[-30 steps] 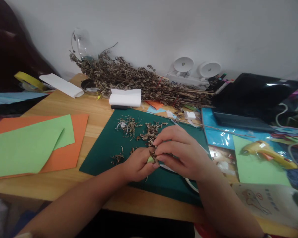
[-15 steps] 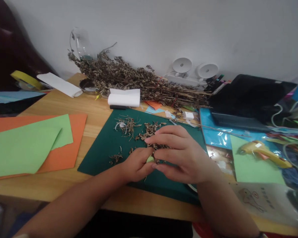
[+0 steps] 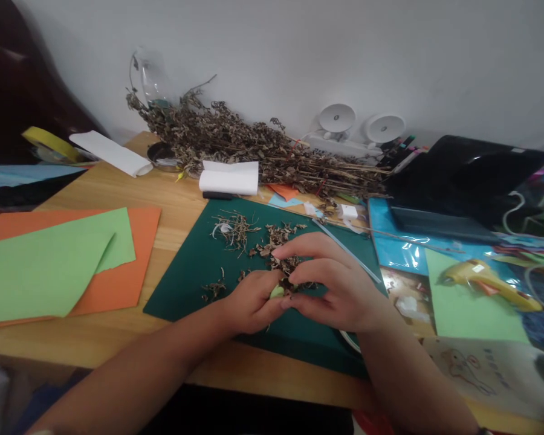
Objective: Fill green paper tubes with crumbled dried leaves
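My left hand (image 3: 252, 302) is closed around a small pale green object (image 3: 277, 292), mostly hidden by the fingers, so its kind does not show. Right against it, my right hand (image 3: 333, 281) curls its thumb and fingers around dark dried leaves (image 3: 288, 284) at the end of the green object. Beneath both hands lies a dark green cutting mat (image 3: 181, 284). Crumbled dried leaves (image 3: 276, 235) are heaped just beyond the fingers. Thin dry stems (image 3: 238, 232) form a small pile on the mat, and a few leaf scraps (image 3: 215, 289) lie left of the hands.
Bundled dried plants (image 3: 236, 136) stretch along the wall behind a white paper roll (image 3: 229, 179). Green paper (image 3: 49, 266) covers orange paper (image 3: 140, 260) at left. At right are a yellow glue gun (image 3: 485, 281), a black laptop-like device (image 3: 466, 181) and a clear stick (image 3: 347, 251).
My right hand's fingers have curled and drawn in closer around the dried leaves. The clear stick behind that hand shows more now. My left hand keeps its hold, and the view has shifted slightly.
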Tool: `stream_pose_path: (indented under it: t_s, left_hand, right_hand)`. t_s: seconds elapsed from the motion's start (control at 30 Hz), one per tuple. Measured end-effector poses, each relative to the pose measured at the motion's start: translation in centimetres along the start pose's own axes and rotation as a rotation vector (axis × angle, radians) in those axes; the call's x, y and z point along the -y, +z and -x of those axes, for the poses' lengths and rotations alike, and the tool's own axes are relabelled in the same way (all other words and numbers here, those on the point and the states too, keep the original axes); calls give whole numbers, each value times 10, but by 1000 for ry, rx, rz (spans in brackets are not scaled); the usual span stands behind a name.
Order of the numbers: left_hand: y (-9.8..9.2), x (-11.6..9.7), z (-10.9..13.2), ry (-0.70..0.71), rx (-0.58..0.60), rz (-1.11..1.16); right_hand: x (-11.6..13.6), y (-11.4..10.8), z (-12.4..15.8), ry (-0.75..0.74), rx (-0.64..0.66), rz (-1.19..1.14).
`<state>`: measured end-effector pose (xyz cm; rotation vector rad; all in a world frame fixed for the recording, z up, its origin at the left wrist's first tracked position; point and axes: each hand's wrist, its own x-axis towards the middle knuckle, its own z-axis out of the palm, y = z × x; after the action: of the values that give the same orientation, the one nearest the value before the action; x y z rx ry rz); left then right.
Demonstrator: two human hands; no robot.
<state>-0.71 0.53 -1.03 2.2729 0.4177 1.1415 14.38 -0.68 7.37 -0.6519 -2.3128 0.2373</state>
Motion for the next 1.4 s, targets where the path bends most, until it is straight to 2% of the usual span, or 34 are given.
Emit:
stream_pose_path:
  t_s: [0.47, 0.67, 0.87, 1.07, 1.2, 1.4]
  left_hand:
    - [0, -1, 0, 8, -56, -4]
    - [1, -2, -1, 40, -93, -15]
    - [1, 1, 1, 34, -78, -17]
    - [0, 0, -1, 26, -93, 5]
    - [0, 0, -1, 29, -100, -16]
    - [0, -1, -2, 2, -29, 21]
  right_hand:
    - [-4, 7, 8, -192, -93, 195]
    - [-3, 6, 5, -171, -91, 223]
    - [1, 3, 4, -168, -49, 300]
    - [4, 5, 6, -174, -89, 421]
    - [5, 5, 6, -127, -85, 375]
    - [7, -1, 2, 2, -47, 266]
